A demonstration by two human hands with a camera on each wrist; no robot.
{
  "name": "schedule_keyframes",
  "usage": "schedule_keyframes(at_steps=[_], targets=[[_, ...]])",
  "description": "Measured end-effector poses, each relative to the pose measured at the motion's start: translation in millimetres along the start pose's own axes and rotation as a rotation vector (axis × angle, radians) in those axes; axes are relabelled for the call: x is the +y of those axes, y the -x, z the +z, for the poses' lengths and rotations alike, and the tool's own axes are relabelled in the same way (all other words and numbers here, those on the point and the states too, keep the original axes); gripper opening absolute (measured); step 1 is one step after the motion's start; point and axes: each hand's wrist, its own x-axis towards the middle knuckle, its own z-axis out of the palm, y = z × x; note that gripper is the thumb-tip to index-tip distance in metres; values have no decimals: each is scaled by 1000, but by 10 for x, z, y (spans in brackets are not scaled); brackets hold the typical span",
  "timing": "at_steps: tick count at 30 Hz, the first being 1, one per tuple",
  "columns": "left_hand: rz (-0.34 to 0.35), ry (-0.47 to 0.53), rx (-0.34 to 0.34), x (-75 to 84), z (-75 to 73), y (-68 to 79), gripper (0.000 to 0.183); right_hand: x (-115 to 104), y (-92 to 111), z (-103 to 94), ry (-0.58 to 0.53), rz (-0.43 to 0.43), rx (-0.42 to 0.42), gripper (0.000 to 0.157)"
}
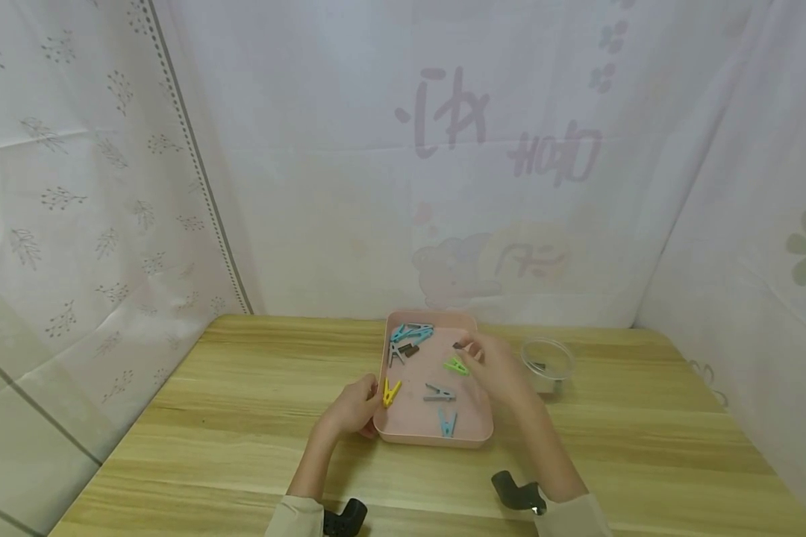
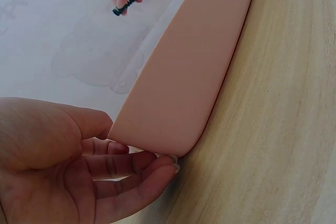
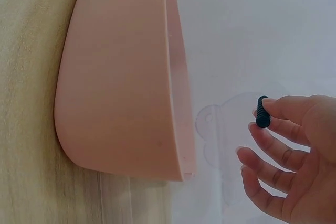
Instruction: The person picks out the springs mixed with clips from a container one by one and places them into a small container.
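A pink tray point(image 1: 436, 440) lies on the wooden table with several clothespins in it. My left hand point(image 1: 352, 406) holds its near-left side; in the left wrist view the thumb is on the rim and the fingers curl under the corner. Over the tray's right side, my right hand point(image 1: 486, 362) pinches a small black coil spring point(image 3: 263, 112) between thumb and forefinger. Below that hand lies a green clothespin point(image 1: 456, 365). A yellow clothespin point(image 1: 390, 392) is beside my left hand. Grey point(image 1: 439, 393) and blue clothespins point(image 1: 447, 424) lie toward the near end.
More blue clothespins point(image 1: 422, 335) and small dark pieces point(image 1: 411, 350) are grouped in the tray's far-left part. Right of the tray stands a clear round container point(image 1: 547, 359) with something dark inside. Patterned white cloth point(image 1: 322, 186) hangs behind the table.
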Motion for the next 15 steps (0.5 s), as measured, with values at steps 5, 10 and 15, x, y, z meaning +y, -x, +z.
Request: schedule_keyframes(at_steps=[5,10,15], targets=[[2,3,0,5,3,1,14,4,44,-31,12,-5,30,24],[0,10,1,6,4,6,14,8,83,-45,2,-23,63,23],[14,8,4,-5,14,9,15,34,116,-47,12,-38,84,23]])
